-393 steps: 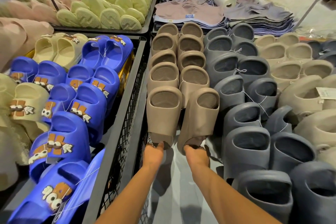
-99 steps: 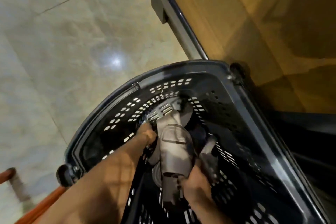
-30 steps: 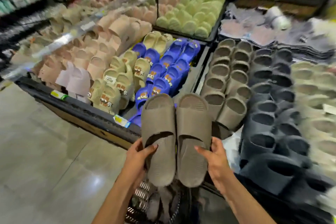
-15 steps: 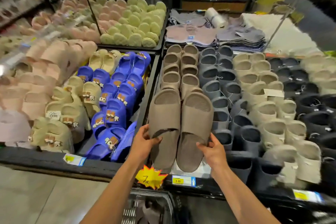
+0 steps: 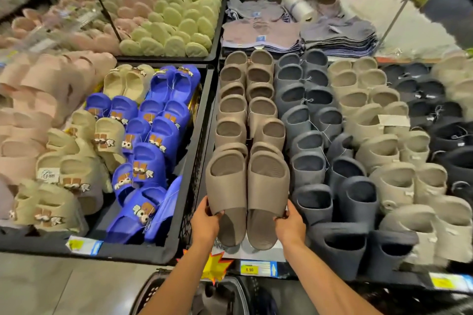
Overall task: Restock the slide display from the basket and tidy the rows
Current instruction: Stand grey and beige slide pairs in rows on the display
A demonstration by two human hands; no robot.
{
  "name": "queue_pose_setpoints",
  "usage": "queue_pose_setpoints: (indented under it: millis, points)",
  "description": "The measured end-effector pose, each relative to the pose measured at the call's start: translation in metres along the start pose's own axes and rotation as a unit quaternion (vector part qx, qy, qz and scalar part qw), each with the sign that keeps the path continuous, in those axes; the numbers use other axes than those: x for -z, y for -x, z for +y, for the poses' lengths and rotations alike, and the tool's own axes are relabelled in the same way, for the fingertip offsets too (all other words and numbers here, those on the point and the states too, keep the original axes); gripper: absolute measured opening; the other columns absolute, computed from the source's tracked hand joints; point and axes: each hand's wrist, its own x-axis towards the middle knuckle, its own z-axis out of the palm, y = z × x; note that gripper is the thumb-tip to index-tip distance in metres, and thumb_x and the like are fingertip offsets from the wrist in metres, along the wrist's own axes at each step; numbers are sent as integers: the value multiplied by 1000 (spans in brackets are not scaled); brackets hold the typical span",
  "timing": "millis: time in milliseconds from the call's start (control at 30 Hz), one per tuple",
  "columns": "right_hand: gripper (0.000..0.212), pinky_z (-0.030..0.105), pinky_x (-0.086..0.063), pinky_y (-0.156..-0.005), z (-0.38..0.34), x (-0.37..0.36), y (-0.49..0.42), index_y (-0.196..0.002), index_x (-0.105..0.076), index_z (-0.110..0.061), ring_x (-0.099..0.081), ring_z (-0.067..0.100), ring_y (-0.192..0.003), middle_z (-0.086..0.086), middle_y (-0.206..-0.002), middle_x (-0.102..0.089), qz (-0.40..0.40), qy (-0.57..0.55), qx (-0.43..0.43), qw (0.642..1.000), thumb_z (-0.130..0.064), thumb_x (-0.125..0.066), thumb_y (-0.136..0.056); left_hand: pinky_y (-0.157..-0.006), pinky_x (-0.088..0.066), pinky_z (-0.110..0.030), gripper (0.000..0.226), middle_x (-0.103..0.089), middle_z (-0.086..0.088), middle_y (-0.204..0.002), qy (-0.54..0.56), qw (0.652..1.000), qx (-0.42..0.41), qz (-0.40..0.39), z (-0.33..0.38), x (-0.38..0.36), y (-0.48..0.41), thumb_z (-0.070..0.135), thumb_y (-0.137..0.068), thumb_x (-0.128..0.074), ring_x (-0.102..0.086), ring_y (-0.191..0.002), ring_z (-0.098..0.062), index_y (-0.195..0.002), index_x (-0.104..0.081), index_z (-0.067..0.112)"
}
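A pair of taupe slides point(image 5: 247, 186) lies side by side at the front of the taupe row point(image 5: 247, 100) on the display. My left hand point(image 5: 206, 221) grips the left slide at its strap edge. My right hand point(image 5: 289, 224) grips the right slide the same way. The black basket point(image 5: 153, 291) stands on the floor below the display edge, mostly hidden by my arms.
Dark grey slides point(image 5: 314, 135) fill the rows right of the taupe ones, then beige slides point(image 5: 384, 140) and black ones. A black bin point(image 5: 194, 135) on the left holds blue slides point(image 5: 153, 140) and cream ones. Price tags point(image 5: 258, 269) line the front edge.
Both hands have carried the taupe pair forward and down from above the basket onto the front of the taupe row. The view has moved closer to the display.
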Motion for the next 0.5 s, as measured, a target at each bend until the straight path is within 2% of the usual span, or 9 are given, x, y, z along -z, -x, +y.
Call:
queue_pose_setpoints:
  millis: [200, 400, 500]
  points:
    - [54, 34, -44, -93, 14, -11, -12, -139, -50, -29, -57, 31, -114, 6, -123, -65, -2, 15, -4, 1000, -2, -52, -92, -99, -50, -46, 56, -64, -9, -121, 13, 998, 56, 10, -26, -15, -15, -6, -85, -65, -60, -114, -27, -136, -48, 9]
    - [61, 29, -39, -87, 26, -23, -20, -142, -45, -28, -49, 20, -99, 4, -124, -63, 7, -23, -25, 999, 7, -44, -92, -85, -51, -31, 67, -64, -4, -120, 21, 999, 48, -12, -34, -20, -28, -9, -82, -66, -62, -106, -19, -139, -44, 17]
    - [64, 30, -41, -88, 30, -31, -28, -144, -42, -29, -50, 20, -102, 5, -124, -62, 4, -41, -21, 999, 9, -43, -92, -84, -50, -29, 67, -63, -1, -119, 7, 999, 42, -13, -40, -20, -33, -9, -85, -63, -61, -106, -17, -141, -41, 21]
